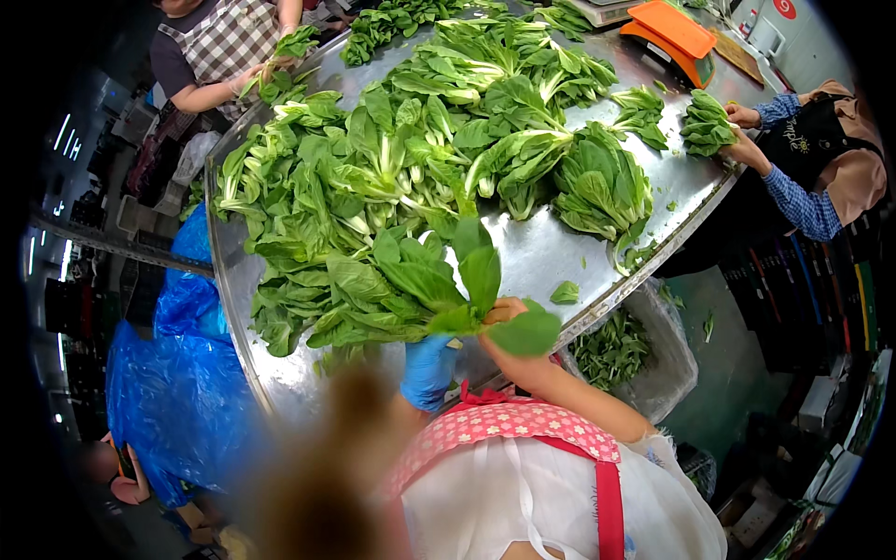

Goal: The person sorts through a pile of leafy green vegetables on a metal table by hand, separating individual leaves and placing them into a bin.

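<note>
In front of me is a bunch of leafy greens [402,294], its broad leaves spread over the near edge of the table. My left hand [428,371], in a blue glove, holds it from below near the stem end; leaves hide most of its fingers. My bare right hand [505,315] has its fingers curled at the stem end, gripping loose leaves [480,276]. Another leaf [526,330] overlaps that hand and hides part of it. Beyond both hands lies a large heap of greens [378,154] with pale stems.
The metal table [525,241] bears more bunches and an orange scale [672,35]. One co-worker [217,49] handles greens at the far left, another [805,154] at the right. A lined bin [665,350] with leaves stands below. Blue plastic bags [175,399] hang at left.
</note>
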Available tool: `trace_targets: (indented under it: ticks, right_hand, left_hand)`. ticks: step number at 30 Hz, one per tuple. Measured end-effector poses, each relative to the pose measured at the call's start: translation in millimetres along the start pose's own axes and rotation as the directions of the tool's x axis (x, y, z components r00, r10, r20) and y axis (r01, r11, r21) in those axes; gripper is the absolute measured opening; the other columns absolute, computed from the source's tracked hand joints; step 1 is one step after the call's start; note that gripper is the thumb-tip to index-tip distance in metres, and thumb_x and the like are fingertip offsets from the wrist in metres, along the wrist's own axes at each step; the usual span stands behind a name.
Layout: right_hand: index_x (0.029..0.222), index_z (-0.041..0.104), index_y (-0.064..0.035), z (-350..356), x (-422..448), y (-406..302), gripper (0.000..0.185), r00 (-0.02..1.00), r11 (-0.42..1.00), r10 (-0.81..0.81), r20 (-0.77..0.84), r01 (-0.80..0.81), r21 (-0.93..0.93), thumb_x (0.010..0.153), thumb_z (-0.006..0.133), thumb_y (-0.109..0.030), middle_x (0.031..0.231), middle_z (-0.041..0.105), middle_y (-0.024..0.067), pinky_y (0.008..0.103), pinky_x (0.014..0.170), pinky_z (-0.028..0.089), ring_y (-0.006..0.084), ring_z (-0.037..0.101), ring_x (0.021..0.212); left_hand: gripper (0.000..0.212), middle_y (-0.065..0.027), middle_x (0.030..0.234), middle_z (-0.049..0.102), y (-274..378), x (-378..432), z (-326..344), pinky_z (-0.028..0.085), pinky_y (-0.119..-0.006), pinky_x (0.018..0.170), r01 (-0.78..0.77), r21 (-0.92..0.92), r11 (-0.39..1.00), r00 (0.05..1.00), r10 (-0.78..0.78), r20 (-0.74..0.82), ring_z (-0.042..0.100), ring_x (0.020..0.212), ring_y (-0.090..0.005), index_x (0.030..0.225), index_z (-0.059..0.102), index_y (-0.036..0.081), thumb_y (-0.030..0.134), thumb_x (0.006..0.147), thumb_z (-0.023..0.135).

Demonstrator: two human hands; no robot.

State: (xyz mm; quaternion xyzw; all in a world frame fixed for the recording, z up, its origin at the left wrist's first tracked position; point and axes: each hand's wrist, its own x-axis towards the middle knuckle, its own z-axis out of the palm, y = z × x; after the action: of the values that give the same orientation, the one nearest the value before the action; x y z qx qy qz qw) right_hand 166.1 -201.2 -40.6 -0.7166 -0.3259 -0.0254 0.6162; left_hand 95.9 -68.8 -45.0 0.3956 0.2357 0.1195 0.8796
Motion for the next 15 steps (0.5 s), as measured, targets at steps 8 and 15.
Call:
trace_targets:
  ticks: [8, 15]
  right_hand:
    - [0.09, 0.055, -0.0009, -4.2, 0.9, 9.5, 0.022, 0.985, 0.984, -0.161, 0.063, 0.165, -0.062, 0.07, 0.066, 0.001, 0.093, 0.057, 0.0137, 0.0354, 0.069, 0.047, 0.0296, 0.057, 0.083]
    - [0.091, 0.06, -0.0008, -11.5, 1.3, -0.8, 0.022, 0.984, 0.989, -0.131, 0.118, 0.138, -0.051, 0.071, 0.069, -0.003, 0.091, 0.057, 0.0121, 0.0318, 0.068, 0.045, 0.0253, 0.057, 0.08]
  left_hand:
    - [0.031, -0.0068, 0.112, 0.055, -10.5, 1.8, -20.1, 0.042, -0.027, 0.088, 0.107, 0.106, 0.989, 0.99, -0.116, 0.085, 0.051, 0.104, -0.0149, 0.117, 0.052, 0.004, 0.02, 0.09, 0.05]
    - [0.024, -0.0069, 0.099, 0.06, 0.0, 3.1, -6.6, 0.049, -0.028, 0.076, 0.078, 0.015, 0.997, 0.995, -0.079, 0.059, 0.058, 0.09, -0.0151, 0.107, 0.057, 0.003, 0.009, 0.084, 0.059]
